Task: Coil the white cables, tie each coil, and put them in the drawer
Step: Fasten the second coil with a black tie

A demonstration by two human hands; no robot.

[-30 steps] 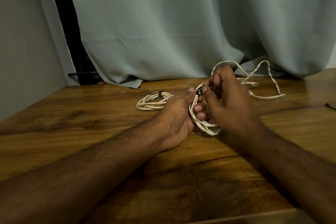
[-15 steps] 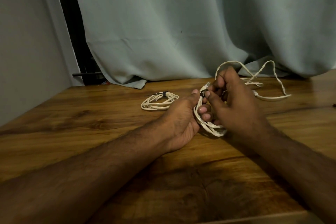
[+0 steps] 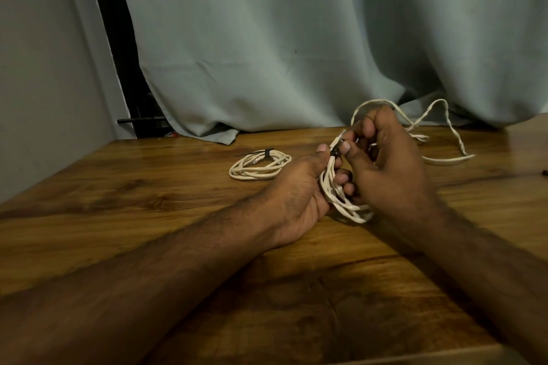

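**Both hands on the second coil, one finished coil off to the side**

So your left hand (image 3: pixel 299 187) is wrapped around a bunch of white cable loops, the coil (image 3: pixel 345 201), thumb up top and fingertips curled through the middle of the loops. The coil stands more or less upright, with its bottom edge down at the wooden table (image 3: pixel 148 216). Your right hand (image 3: pixel 391 169) is right against it, thumb and forefinger pinching a small dark tie (image 3: pixel 336 152) at the top of the coil, other fingers curled in behind. Can't tell if the tie is closed around the loops.

Just left of your left hand there's a tied coil (image 3: pixel 258 163) lying flat on the table, with a dark band around its far side. Behind your right hand a loose cable (image 3: pixel 444 139) arcs up over your knuckles and trails off to the right along the table, near the grey-green curtain (image 3: pixel 296 38) that hangs down to the table's back edge.

No drawer visible from this angle.
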